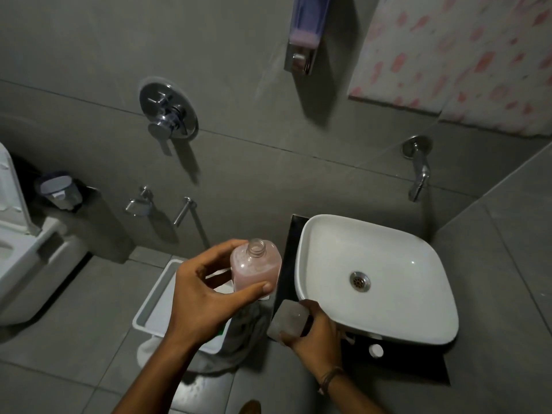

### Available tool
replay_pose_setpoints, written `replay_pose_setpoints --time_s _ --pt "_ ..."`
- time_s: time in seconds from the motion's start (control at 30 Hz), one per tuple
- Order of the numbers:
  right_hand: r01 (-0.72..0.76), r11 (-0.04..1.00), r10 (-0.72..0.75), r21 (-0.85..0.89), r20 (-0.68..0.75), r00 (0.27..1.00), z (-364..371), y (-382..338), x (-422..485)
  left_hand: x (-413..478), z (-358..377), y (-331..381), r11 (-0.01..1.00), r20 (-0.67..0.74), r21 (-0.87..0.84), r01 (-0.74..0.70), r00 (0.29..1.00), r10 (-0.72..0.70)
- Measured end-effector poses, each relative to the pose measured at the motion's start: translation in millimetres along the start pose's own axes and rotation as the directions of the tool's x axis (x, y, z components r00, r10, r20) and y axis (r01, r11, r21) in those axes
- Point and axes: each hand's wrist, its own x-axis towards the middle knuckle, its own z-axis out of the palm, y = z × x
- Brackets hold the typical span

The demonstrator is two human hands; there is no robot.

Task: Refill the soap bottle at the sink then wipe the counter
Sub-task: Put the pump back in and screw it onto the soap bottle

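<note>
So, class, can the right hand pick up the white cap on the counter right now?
Probably not yet: the right hand grips a pale block. The cap lies uncovered close by on the counter, so freeing the fingers should suffice.

Bathroom for sure, and a pretty compact one. There's a white vessel sink sitting on a black counter in the corner, with a chrome wall tap above it. Off to the left is a toilet with the lid up, and a shower mixer valve is on the wall in between. Grey tiles cover the walls and floor. A wall-mounted soap dispenser with purple liquid hangs higher up, beside a white curtain with pink blotches. A white rectangular bin sits on the floor by the counter.
</note>
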Motion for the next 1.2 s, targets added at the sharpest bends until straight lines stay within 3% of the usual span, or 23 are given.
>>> replay_pose_setpoints --time_s 0.2,0.53,0.9,1.2 --pt "-0.11 0.994 0.11 0.004 -0.123 0.986 26 3 -5 0 -3 -5 1.0 0.02 -0.003 -0.009 1.0 0.009" --pt "-0.126 0.99 0.112 -0.058 -0.205 0.972 43 3 -1 3 0 -10 1.0 0.052 -0.01 0.006 0.999 -0.005" --pt "-0.033 0.986 0.004 -0.161 -0.178 0.984 39 19 -2 0 12 -8 0.999 0.112 -0.037 0.02 0.994 -0.016" --pt "-0.058 0.987 0.04 -0.151 -0.118 0.992 18 55 -25 -4 34 -12 0.995 0.167 -0.085 0.058 0.985 -0.043"
